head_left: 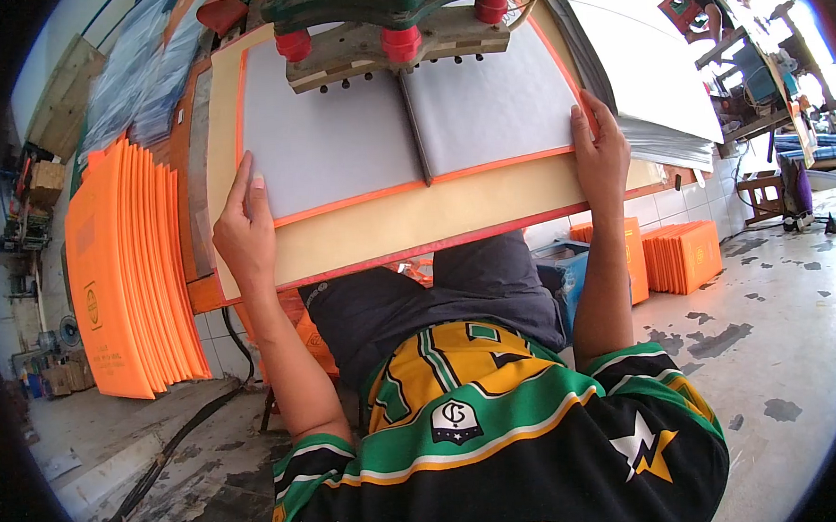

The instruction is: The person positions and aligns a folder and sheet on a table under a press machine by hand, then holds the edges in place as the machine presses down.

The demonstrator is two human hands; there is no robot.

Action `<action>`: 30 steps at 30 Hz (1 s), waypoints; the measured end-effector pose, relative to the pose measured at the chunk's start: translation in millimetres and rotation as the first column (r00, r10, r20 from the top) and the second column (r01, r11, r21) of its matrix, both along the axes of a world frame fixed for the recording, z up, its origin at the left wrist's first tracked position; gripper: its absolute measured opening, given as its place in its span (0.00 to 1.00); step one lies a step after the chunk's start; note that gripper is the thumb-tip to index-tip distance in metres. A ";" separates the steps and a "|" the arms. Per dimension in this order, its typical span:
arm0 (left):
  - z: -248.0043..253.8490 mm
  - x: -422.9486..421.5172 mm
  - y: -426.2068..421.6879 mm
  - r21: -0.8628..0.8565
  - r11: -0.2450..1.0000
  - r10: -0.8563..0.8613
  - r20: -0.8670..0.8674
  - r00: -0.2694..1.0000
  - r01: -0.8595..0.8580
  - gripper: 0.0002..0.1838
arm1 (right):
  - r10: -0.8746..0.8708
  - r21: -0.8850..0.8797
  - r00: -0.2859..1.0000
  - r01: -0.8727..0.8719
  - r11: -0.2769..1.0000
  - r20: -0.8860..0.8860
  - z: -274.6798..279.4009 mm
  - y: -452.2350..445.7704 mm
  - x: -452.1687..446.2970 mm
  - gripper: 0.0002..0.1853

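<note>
An orange folder cover (pixel 335 124), lined inside with pale grey sheets, lies open and flat with a dark strip along its spine. It rests on a cream board (pixel 416 223) with a red front edge. My left hand (pixel 244 228) grips the cover at its left edge near the front corner, thumb on top. At the right edge my right hand (pixel 604 157) holds it the same way; the fingers beneath are partly hidden. Over the far part hangs a machine head (pixel 397 45) with green metal and red round parts, hiding the cover's far edge.
Orange folders (pixel 130 276) stand in a row at left, beside clear plastic sheets (pixel 148 77). White sheets (pixel 643 51) are stacked at right. More orange folders (pixel 682 257) and a blue bin (pixel 563 277) are low at right. A person (pixel 712 5) is in the background.
</note>
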State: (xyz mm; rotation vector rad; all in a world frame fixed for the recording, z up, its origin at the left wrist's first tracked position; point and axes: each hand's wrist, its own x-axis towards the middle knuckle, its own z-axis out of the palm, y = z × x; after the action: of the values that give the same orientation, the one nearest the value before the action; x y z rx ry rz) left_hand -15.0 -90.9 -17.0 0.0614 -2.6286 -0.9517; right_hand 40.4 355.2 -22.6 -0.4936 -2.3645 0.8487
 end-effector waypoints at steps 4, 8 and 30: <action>-3.8 -1.3 -1.9 0.000 1.000 0.005 0.016 1.000 -0.005 0.23 | -0.011 0.012 1.000 0.011 1.000 0.013 -5.5 2.1 0.0 0.24; -11.6 -3.7 -5.5 -0.065 0.998 -0.029 -0.120 0.992 0.022 0.23 | -0.019 0.010 0.999 0.019 1.000 0.039 -3.1 1.9 -0.2 0.24; -10.6 -3.6 -6.6 -0.036 0.999 -0.014 -0.052 0.999 0.012 0.23 | -0.005 0.006 1.000 0.005 1.000 0.017 -0.1 1.0 0.4 0.25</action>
State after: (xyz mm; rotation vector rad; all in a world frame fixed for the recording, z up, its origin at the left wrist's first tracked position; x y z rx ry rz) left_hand -18.6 -97.5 -27.7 0.0108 -2.5996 -0.8980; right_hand 40.7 356.2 -22.7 -0.5061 -2.3796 0.8382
